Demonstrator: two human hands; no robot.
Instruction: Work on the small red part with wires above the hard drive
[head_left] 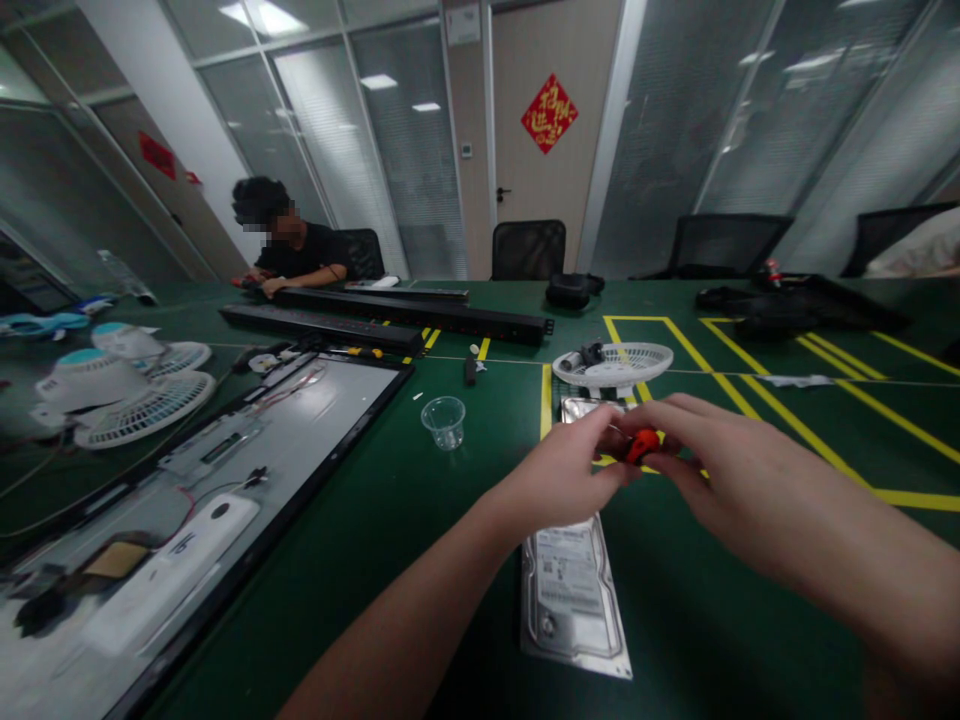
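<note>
My left hand [574, 465] and my right hand [709, 450] meet over the green table, fingers closed together. Between their fingertips is a short red and black piece [643, 446] that looks like a screwdriver handle; its far part is hidden by the fingers. Below the hands a silver hard drive [574, 590] lies flat, label side up, its far end covered by my left hand. Just behind the hands another silver metal-cased item [585, 408] shows in part. To the left stands a clear plastic cup [444, 424].
A large panel with a black frame [352, 440] fills the left, a white unit [187, 570] on it. White fans [97, 385] stand beyond. Ahead are a round white grille [611, 368] and long black bars [405, 315]. Across the table sits a person [307, 250].
</note>
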